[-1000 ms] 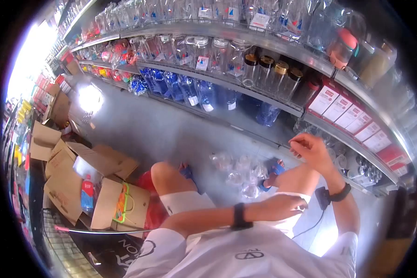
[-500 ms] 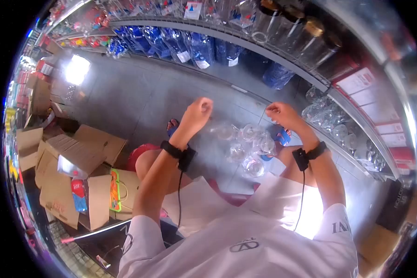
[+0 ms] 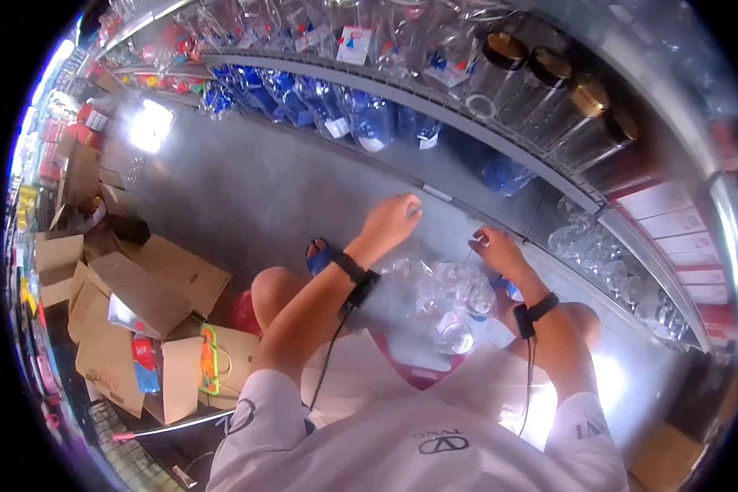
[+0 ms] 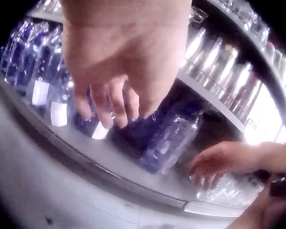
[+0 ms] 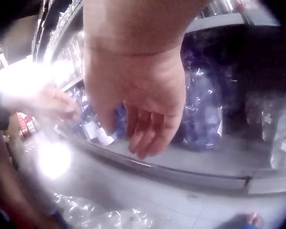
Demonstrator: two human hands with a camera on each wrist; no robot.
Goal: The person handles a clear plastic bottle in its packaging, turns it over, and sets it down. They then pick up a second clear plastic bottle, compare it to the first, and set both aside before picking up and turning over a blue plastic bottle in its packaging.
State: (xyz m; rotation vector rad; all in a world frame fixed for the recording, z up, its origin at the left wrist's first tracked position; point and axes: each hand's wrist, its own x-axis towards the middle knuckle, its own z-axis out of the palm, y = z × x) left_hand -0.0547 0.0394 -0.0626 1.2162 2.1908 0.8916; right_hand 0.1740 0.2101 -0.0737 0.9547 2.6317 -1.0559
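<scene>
Both hands hang in the air with nothing in them. The left hand is above the floor, up and left of a cluster of clear plastic-wrapped items. Just above that cluster's right side is the right hand. In the left wrist view the left hand has loosely bent fingers, with a blue wrapped item on the shelf beyond. The right wrist view has the right hand with fingers loosely curled, beside a blue wrapped item.
Shelves ahead hold blue wrapped bottles, jars with gold and dark lids and clear glassware low at the right. Open cardboard boxes stand at the left near a wire basket. A sandalled foot is left of the cluster.
The left hand has risen from across the lap to over the floor, then shifted right, closer to the right hand. The right hand has moved down a little in the latest view, as the head view shifted.
</scene>
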